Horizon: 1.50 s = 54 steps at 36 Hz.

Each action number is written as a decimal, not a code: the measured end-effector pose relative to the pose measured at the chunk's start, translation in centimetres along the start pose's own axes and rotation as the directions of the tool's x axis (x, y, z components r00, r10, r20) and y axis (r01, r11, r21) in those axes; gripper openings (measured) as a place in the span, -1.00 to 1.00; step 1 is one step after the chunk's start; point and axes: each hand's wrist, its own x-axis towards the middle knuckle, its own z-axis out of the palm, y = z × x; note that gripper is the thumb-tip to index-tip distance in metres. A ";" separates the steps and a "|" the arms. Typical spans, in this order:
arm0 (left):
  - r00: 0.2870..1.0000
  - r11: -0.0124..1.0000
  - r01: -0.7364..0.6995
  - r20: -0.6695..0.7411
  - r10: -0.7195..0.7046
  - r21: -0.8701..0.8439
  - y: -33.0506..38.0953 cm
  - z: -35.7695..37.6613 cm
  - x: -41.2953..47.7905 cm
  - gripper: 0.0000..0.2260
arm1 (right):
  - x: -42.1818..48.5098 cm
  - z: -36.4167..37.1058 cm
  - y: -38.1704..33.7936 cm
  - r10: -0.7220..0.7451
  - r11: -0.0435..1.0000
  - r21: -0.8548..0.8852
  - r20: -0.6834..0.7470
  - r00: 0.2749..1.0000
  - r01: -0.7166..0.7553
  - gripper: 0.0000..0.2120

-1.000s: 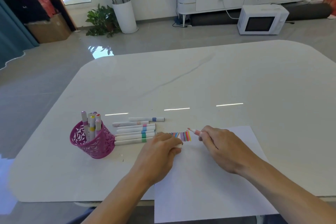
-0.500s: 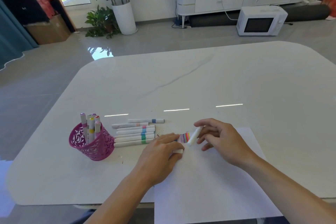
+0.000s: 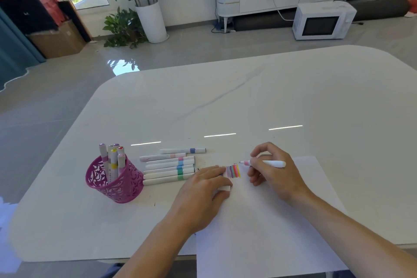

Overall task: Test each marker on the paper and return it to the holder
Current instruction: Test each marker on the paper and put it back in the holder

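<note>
Marker (image 3: 274,163) under test, held in the right hand (image 3: 274,175) over the far left corner of the paper (image 3: 259,232). Thumb and fingers pinch the barrel close behind the pink tip. The long axis runs almost left to right, tip to the left and tail projecting right past the knuckles. The tip lies just right of the swatches (image 3: 233,171), level with their far ends; contact with the sheet cannot be judged. A new stroke would probably fall in the bare strip right of the last one, drawn toward the near edge.

The left hand (image 3: 203,189) rests on the paper's left margin, its fingers curled round a small white piece, probably the cap (image 3: 224,188), just near of the swatches.

Six loose markers (image 3: 169,167) lie side by side on the table (image 3: 225,101), left of the paper. The holder (image 3: 115,180), with several markers upright in it, stands further left. It is well apart from the right hand and nearer the left hand.
</note>
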 end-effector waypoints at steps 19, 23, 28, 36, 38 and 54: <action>1.000 1.000 0.020 0.022 -0.020 0.012 -0.1 -0.1 0.1 -0.77 | 0.1 0.0 0.5 0.003 0.997 -0.083 -0.010 1.000 -0.004 -0.82; 0.999 1.000 0.028 0.024 -0.028 0.006 -0.1 -0.1 0.1 -0.78 | 0.1 0.0 0.6 0.006 0.994 -0.105 -0.007 1.000 -0.007 -0.80; 0.999 0.999 0.036 0.023 -0.036 0.003 -0.1 -0.1 0.1 -0.78 | 0.2 0.1 0.6 0.008 0.993 -0.114 -0.004 1.000 -0.009 -0.80; 0.999 0.999 0.043 0.022 -0.043 0.000 -0.2 0.0 0.2 -0.79 | 0.1 0.2 0.6 0.002 0.995 -0.098 -0.021 1.000 -0.004 -0.81; 0.999 0.999 0.044 0.022 -0.044 -0.001 -0.2 0.0 0.2 -0.78 | 0.1 0.2 0.7 0.003 0.995 -0.096 -0.019 1.000 -0.004 -0.81; 0.998 0.998 0.064 0.020 -0.064 -0.005 -0.2 0.1 0.2 -0.79 | 0.4 0.2 0.6 0.027 0.995 -0.092 -0.023 0.999 -0.029 -0.72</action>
